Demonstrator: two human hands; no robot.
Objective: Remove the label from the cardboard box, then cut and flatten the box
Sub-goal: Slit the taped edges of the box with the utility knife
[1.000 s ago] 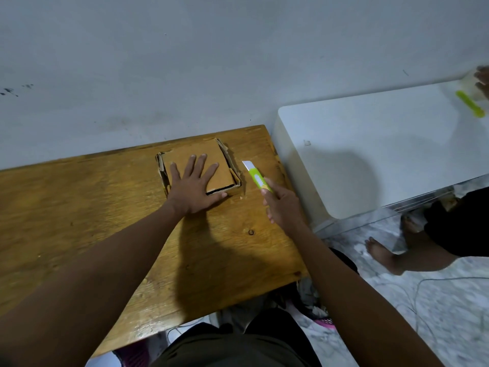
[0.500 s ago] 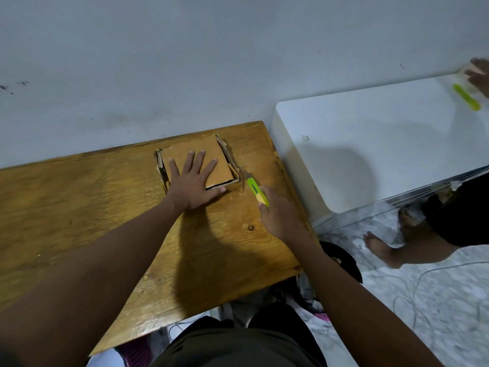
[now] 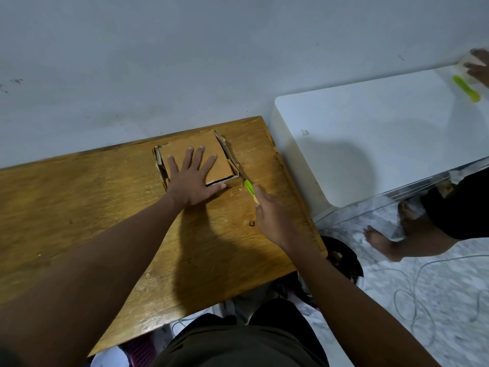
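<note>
A grey wall [image 3: 185,62] fills the far half of the scene. Against it stands a wooden table [image 3: 79,221], and to its right a white table [image 3: 370,133] where another person's hand [image 3: 480,67] rests beside a second green cutter [image 3: 467,88]; that person's bare foot [image 3: 381,242] stands on the marbled floor [image 3: 436,300].

The cardboard box [image 3: 195,157] lies pressed flat near the far right corner of the wooden table, its folded side walls showing along the left and right edges. The left hand [image 3: 193,178] lies palm down on it, fingers [image 3: 198,157] straight and spread apart over the top panel, thumb along the box's near edge.

Just right of the box's near right corner, the right hand [image 3: 272,215] grips a green box cutter [image 3: 249,188], fingers curled round its handle. The cutter's tip points at that corner; whether the blade touches the cardboard cannot be told.
</note>
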